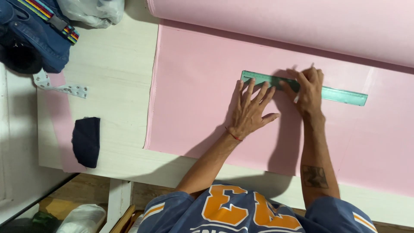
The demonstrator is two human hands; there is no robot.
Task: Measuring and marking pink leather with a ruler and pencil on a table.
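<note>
Your left hand point(251, 111) lies flat and open, fingers spread, with the fingertips pressing on the near end of the green transparent ruler point(340, 94); that spread looks meant to pin the ruler so it cannot slide on the smooth fabric. Your right hand point(307, 89) rests over the middle of the ruler, fingers curled down along its far edge, and something small and pale shows beside the thumb, perhaps a marker or chalk, though it is too small to tell whether you are gripping it. The ruler lies nearly level across the pink fabric point(198, 95), slanting a little downward toward your right, its far end sticking out clear of both hands. The fabric is spread flat over the white counter point(116, 86), its cut edge running down near the middle of the counter, while the rest remains wound on a roll point(302, 21) along the far side, so only the length being worked on lies flat. Well apart to your left sit a dark blue fabric piece point(86, 141), a white strip with snaps point(64, 87), a bundle of denim clothing point(34, 30) with a striped band, and a clear plastic bag point(92, 11) at the far corner.
</note>
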